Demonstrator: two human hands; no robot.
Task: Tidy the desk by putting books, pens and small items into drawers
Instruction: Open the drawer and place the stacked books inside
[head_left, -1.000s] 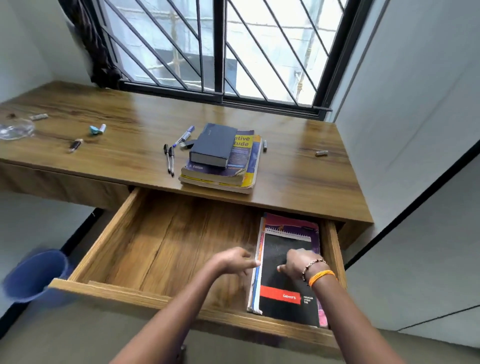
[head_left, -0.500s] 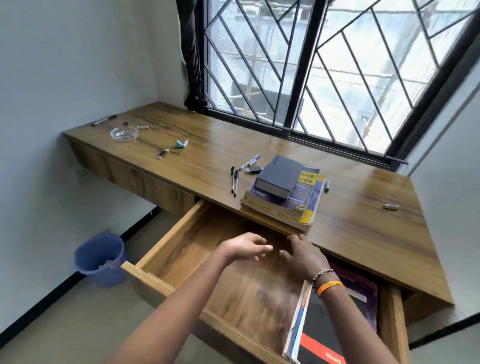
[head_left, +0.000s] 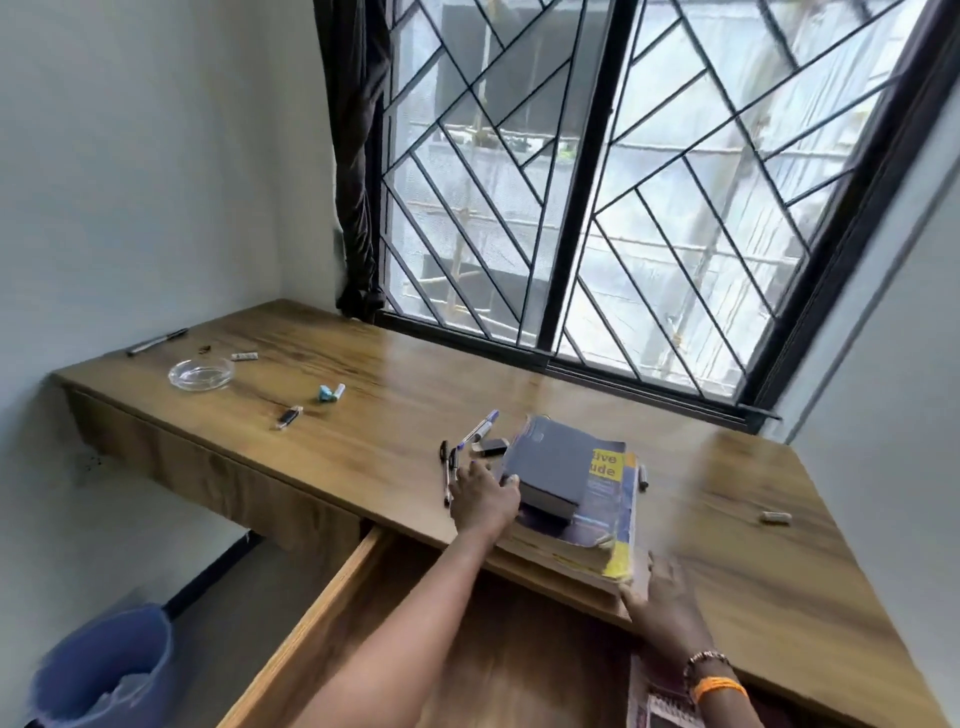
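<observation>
Pale walls (head_left: 145, 156), barred window (head_left: 623, 182), dark curtain (head_left: 356, 156), blue bin (head_left: 104, 670).

Glossy wooden desk (head_left: 363, 415), glass dish (head_left: 201, 373)

Wooden desk (head_left: 363, 415) carries stacked books (head_left: 576, 499), pens (head_left: 448, 467) (glass ashtray (head_left: 201, 374) far left).

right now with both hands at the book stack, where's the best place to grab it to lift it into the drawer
Grip the book stack at its two short ends, low down, under the bottom book. The left hand is at the left end and the right hand at the near right corner. The small dark book lies loose on top, so probably lift level, or pin it with a thumb.
</observation>
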